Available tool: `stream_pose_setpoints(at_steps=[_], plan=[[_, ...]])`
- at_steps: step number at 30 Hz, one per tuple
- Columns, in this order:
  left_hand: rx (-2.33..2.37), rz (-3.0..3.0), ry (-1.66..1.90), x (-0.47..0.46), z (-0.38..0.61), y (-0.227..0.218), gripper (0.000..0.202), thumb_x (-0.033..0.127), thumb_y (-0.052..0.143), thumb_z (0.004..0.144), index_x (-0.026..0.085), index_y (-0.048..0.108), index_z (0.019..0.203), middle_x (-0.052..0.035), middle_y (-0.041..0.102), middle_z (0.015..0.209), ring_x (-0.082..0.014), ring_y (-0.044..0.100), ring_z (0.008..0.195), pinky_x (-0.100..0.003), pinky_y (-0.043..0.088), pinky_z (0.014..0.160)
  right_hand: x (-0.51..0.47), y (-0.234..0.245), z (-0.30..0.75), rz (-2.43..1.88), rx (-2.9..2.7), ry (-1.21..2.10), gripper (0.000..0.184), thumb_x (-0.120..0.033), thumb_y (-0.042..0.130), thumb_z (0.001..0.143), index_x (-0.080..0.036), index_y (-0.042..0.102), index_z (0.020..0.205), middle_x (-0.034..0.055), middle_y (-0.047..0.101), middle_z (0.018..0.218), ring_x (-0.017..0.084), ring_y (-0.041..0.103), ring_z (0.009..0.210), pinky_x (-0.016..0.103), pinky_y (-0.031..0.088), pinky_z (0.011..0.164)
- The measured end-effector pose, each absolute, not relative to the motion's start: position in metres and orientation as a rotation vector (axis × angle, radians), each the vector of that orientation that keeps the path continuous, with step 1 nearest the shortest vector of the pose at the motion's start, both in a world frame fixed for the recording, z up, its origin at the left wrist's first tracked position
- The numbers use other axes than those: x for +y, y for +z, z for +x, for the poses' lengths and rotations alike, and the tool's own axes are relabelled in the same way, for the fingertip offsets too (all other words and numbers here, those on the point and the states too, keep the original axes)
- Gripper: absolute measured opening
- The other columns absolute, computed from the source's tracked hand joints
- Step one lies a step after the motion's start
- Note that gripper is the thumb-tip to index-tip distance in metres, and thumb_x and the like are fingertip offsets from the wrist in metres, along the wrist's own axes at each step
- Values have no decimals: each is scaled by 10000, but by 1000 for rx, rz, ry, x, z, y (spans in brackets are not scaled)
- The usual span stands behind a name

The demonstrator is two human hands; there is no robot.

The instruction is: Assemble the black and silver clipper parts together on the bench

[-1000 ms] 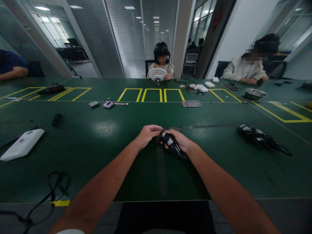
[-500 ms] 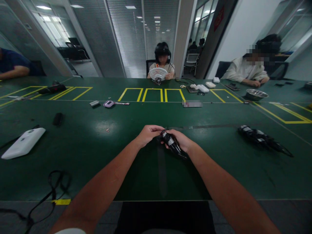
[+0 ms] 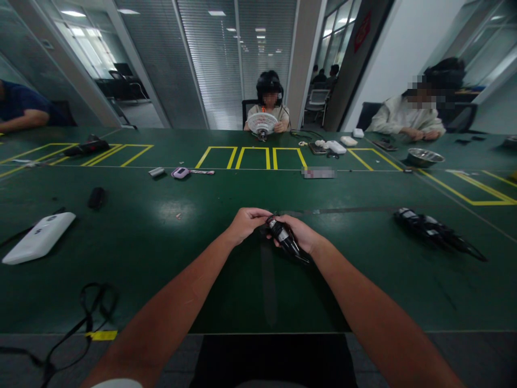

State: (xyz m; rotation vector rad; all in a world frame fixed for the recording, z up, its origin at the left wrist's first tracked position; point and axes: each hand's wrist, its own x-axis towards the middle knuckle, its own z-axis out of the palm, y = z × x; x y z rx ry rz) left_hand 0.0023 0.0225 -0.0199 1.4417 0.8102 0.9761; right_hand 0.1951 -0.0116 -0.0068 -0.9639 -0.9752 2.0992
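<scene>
A black hair clipper [image 3: 285,239] is held over the green table [image 3: 169,258] in front of me. My right hand [image 3: 302,235] is wrapped round its body, with the tail end pointing back towards me. My left hand [image 3: 247,222] has its fingers pinched together at the clipper's head end; what they touch there is too small to make out. More black clippers [image 3: 434,228] lie on the table to the right, out of my hands' reach.
A white device [image 3: 38,237] and a black cable [image 3: 86,312] lie at the left, with a small black object [image 3: 96,197] behind them. Across the table a person holds a white fan [image 3: 262,123]; another person sits at the right by a metal bowl [image 3: 424,157].
</scene>
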Motion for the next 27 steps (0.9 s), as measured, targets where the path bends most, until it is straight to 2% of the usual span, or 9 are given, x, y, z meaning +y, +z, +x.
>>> stream_pose_setpoints(at_steps=[8, 13, 18, 21, 27], plan=[[780, 1511, 914, 24, 0, -16, 272, 324, 751, 744, 144, 755, 949, -90, 740, 919, -203, 676, 849, -323, 513, 809, -12, -8, 194, -985, -976, 2092, 270, -335, 448, 895, -124, 580, 999, 109, 699, 737, 171, 639, 534, 264, 531, 496], [819, 1505, 989, 21, 4, -16, 295, 310, 717, 767, 137, 734, 1005, -98, 732, 960, -201, 673, 858, -317, 512, 793, -12, -4, 195, -944, -941, 2054, 274, -338, 455, 910, -137, 570, 1057, 89, 692, 756, 174, 643, 559, 279, 538, 515], [935, 1697, 1154, 18, 8, -15, 217, 246, 627, 821, 143, 724, 986, -97, 706, 990, -200, 660, 866, -305, 505, 761, -11, -2, 195, -880, -884, 2069, 450, -538, 378, 938, -157, 573, 1076, 62, 667, 718, 183, 643, 569, 299, 537, 521], [951, 1842, 1240, 13, 9, -11, 200, 238, 579, 856, 161, 722, 973, -96, 680, 1022, -206, 638, 907, -305, 495, 754, -10, -4, 194, -932, -823, 2017, 453, -559, 403, 928, -156, 587, 1020, 50, 654, 676, 166, 619, 530, 277, 519, 496], [938, 2129, 1218, -6, 18, -5, 229, 210, 573, 849, 212, 720, 1025, -100, 645, 1054, -250, 576, 1030, -392, 425, 951, -10, -4, 188, -992, -650, 1850, 257, -422, 520, 889, -173, 583, 862, 22, 643, 638, 151, 591, 499, 274, 510, 497]])
